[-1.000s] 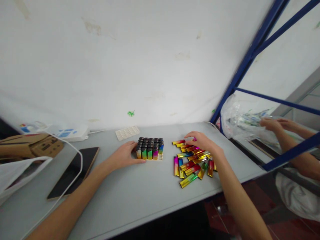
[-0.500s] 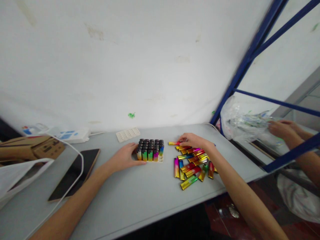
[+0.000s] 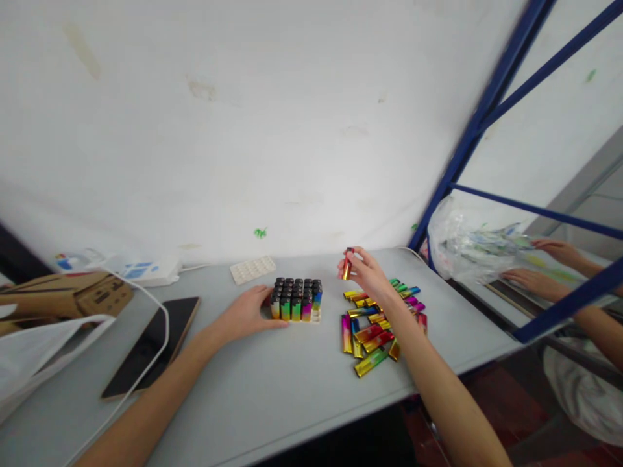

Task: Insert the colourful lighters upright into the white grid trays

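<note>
Rows of upright lighters (image 3: 296, 299) with black tops and shiny coloured bodies stand in a white tray (image 3: 316, 317). Its front right corner has bare slots. My left hand (image 3: 250, 309) grips the left side of this set, thumb along the front and fingers behind. Raised above the table, my right hand (image 3: 365, 267) pinches a red and gold lighter (image 3: 347, 264), held upright with its dark top up. Below and right of that hand lies a loose pile of metallic lighters (image 3: 372, 337) in gold, red, green, blue and pink, partly covered by my forearm.
Behind the set lies another white slotted tray (image 3: 253, 269). A black tablet-like slab (image 3: 153, 344) with a white cable (image 3: 163, 324) over it, a cardboard box (image 3: 73, 295) and a white bag (image 3: 43, 350) are at left. Beyond the blue frame (image 3: 467, 152) are another person's hands (image 3: 540, 280) and clear plastic bags (image 3: 467, 240).
My right hand has lifted a red and gold lighter off the table and turned it upright. My left hand stays at the tray. The view has shifted slightly.
</note>
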Demonstrator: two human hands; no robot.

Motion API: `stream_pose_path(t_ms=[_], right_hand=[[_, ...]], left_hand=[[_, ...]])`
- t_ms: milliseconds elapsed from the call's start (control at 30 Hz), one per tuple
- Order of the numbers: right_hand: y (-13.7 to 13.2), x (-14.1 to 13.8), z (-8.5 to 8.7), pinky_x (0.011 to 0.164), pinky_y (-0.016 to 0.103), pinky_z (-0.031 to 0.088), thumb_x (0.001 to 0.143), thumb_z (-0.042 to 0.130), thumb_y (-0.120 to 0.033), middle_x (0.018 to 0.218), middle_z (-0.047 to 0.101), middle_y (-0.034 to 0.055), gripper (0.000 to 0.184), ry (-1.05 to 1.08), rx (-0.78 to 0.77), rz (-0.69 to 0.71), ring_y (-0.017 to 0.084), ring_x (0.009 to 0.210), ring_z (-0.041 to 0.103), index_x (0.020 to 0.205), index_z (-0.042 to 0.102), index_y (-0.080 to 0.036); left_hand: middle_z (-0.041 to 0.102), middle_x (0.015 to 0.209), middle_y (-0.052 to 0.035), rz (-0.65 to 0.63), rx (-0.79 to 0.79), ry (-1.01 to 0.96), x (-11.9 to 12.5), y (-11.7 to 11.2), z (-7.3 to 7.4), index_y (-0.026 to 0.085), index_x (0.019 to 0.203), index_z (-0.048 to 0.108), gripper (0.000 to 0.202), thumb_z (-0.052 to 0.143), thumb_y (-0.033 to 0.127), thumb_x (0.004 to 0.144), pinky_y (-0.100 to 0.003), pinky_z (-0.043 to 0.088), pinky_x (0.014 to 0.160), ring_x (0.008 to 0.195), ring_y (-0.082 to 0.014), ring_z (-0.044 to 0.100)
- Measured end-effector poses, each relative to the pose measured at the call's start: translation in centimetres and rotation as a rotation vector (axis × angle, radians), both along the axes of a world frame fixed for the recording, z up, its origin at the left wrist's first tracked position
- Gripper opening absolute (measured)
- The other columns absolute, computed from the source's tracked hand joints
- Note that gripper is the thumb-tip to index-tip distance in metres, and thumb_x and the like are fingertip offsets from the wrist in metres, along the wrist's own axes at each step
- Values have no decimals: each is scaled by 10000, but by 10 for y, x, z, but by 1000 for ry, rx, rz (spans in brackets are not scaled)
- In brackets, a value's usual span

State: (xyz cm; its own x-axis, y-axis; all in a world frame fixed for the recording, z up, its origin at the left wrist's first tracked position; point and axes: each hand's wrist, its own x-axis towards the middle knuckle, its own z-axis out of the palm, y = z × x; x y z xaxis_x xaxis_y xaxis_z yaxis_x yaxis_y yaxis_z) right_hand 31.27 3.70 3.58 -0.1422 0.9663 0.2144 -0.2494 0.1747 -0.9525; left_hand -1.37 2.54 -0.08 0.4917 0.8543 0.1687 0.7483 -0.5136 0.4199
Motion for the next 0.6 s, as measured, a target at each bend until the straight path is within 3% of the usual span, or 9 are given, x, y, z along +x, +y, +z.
stream_pose_path(t_ms=[100,200,300,400,500,600], right_hand=[[-5,-17,-6,469,189,359,797,780,-622,645,489,-108,491,7,-75,81,76,484,415,1004,505,-271],[-10,-28,-15,416,175,212,824,680,-716,606,381,-127,516,-93,-118,87,67,435,268,935,444,-271],[-13,-34,-25,407,207,214,868,555,-776,579,302,-115,542,-258,-83,-22,80,438,249,807,409,-257],[-13,-37,-32,441,241,245,889,499,-768,562,319,-78,578,-451,14,-174,95,477,298,670,375,-248],[-12,-36,-34,485,260,253,891,502,-675,560,341,-52,538,-588,106,-315,110,523,332,601,358,-246],[-14,-35,-31,510,264,253,894,474,-570,575,349,-45,446,-631,142,-348,119,546,343,607,368,-245]], left_hand=[[740,1094,-118,-12,12,-19,0,-1,1,199,1046,696,641,772,730,697,-452,566,902,1008,-353,693],[744,1067,-109,-11,25,-41,0,-1,0,205,1015,704,621,778,728,688,-444,569,872,978,-347,696],[752,1059,-95,0,21,-55,-1,-1,-1,215,1003,711,600,787,713,677,-454,571,876,972,-348,700],[761,1080,-103,6,19,-68,0,-2,0,214,1020,721,588,804,679,670,-468,570,910,1004,-367,707],[763,1124,-128,3,17,-77,1,-3,2,202,1066,731,606,815,653,669,-483,570,935,1039,-384,706],[756,1166,-143,-16,12,-72,2,-3,4,197,1130,726,653,817,655,674,-484,561,968,1065,-381,702]])
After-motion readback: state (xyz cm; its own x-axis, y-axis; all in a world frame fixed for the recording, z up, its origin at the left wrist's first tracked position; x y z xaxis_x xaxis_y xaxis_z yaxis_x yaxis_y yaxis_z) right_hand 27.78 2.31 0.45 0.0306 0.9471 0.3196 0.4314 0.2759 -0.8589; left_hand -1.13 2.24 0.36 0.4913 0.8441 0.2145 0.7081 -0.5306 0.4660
